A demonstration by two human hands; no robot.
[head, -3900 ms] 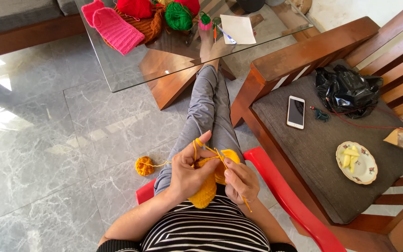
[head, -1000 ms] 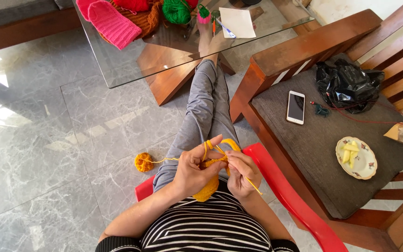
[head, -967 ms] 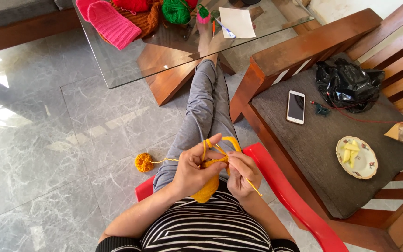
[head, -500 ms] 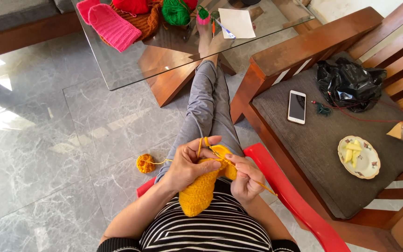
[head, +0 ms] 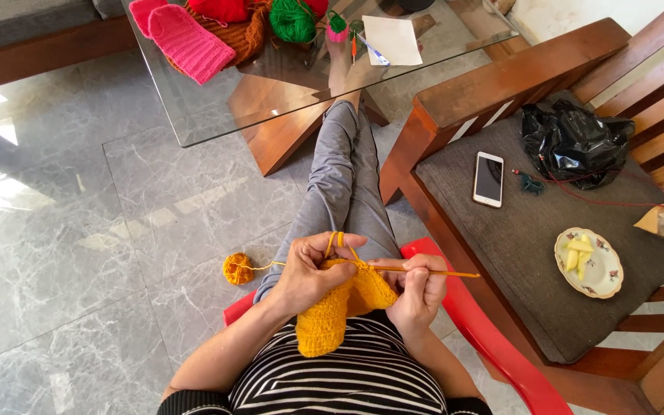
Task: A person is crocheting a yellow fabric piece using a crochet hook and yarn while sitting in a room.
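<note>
Crochet work held over lap
Left hand (head: 310,275) clenched on mustard crocheted piece (head: 337,311), yarn looped over fingers; right hand (head: 418,293) pinching crochet hook (head: 424,270); yarn ball (head: 237,269) on floor beside red chair (head: 493,338)

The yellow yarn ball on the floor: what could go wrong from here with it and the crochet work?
The yarn ball lies loose on the smooth floor, so a pull from the left hand may roll it away. The crochet hook in the right hand could slip from its loop in the yellow piece, possibly undoing stitches.
</note>
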